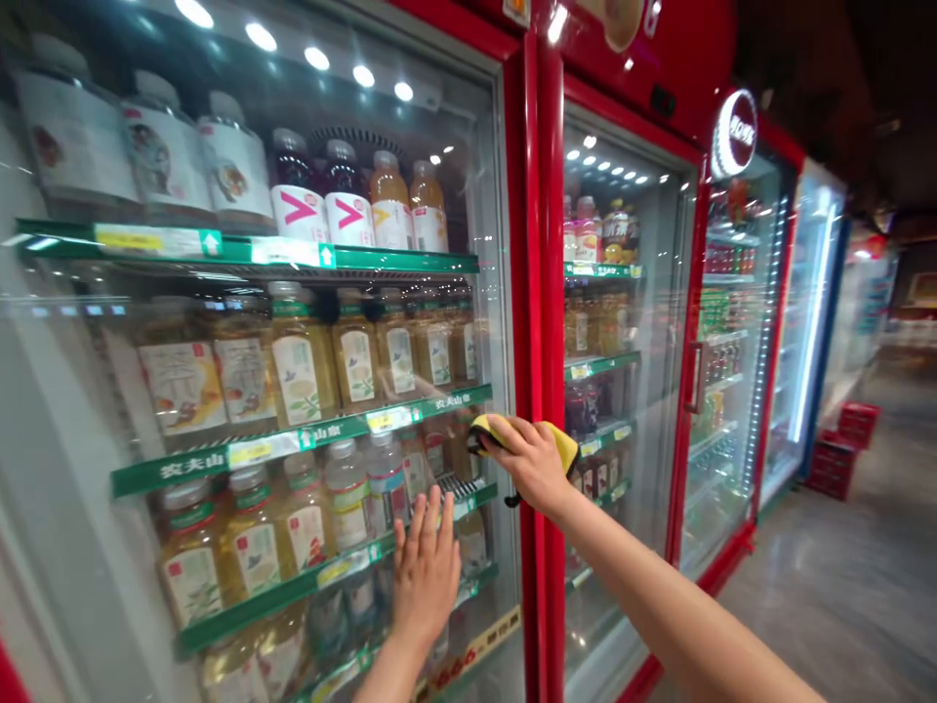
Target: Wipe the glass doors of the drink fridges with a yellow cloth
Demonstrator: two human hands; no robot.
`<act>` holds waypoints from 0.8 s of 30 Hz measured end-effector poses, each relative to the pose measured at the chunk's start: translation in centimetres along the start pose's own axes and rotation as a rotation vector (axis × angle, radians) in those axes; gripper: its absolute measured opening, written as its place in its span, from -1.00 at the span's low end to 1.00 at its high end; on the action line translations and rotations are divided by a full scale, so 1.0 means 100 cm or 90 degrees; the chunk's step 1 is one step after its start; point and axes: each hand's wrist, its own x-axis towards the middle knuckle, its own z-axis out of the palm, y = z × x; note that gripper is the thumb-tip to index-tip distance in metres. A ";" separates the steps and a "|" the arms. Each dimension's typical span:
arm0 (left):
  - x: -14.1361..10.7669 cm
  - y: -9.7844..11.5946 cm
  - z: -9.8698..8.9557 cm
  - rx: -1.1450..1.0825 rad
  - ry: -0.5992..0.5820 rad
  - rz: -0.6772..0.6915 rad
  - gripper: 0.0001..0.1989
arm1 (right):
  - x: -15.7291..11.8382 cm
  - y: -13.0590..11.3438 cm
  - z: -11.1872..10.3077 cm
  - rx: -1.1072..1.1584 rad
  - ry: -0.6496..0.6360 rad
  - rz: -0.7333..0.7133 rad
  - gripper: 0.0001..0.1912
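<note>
A yellow cloth [560, 446] with a dark edge lies under my right hand [528, 459], whose fingers press it against the red frame and glass edge of a drinks fridge. My left hand [426, 571] rests lower and to the left, its fingers stretched out on or close to the glass door [439, 117]. Behind that glass stand rows of bottled drinks [297, 376] on shelves with green price strips [293, 444]. A small black piece [512, 501] hangs just below the cloth.
A second red-framed fridge [630, 391] adjoins on the right, and a third one beyond it has a door handle [695, 376]. More lit coolers [801, 322] recede along the row. Red crates [835, 459] stand on the shiny grey floor [812, 576] at the right.
</note>
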 end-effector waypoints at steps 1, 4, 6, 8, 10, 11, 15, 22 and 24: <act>0.000 0.004 0.008 -0.004 0.006 0.007 -0.23 | -0.004 0.004 -0.002 0.001 -0.014 -0.036 -0.70; 0.013 0.018 0.027 -0.013 0.008 0.043 -0.26 | 0.012 0.029 -0.016 0.000 -0.034 -0.077 -0.74; 0.032 0.030 0.033 -0.023 -0.001 0.076 -0.30 | 0.038 0.054 -0.027 -0.022 0.024 0.001 -0.70; 0.054 0.045 0.036 -0.029 0.004 0.081 -0.34 | 0.058 0.079 -0.031 -0.019 0.078 0.083 -0.68; 0.073 0.061 0.039 -0.035 0.019 0.064 -0.34 | 0.061 0.095 -0.027 0.031 0.084 0.098 -0.68; 0.080 0.069 0.041 -0.041 0.024 0.055 -0.34 | 0.055 0.098 -0.023 0.069 0.072 0.086 -0.68; 0.090 0.100 0.052 -0.100 0.021 -0.012 -0.41 | 0.001 0.089 -0.003 0.244 0.039 0.053 -0.67; 0.103 0.158 0.053 -0.242 -0.069 -0.294 -0.56 | -0.043 0.105 -0.015 0.743 0.106 0.225 -0.46; 0.115 0.171 0.050 -0.266 -0.100 -0.379 -0.60 | -0.045 0.117 -0.021 0.798 0.135 0.326 -0.47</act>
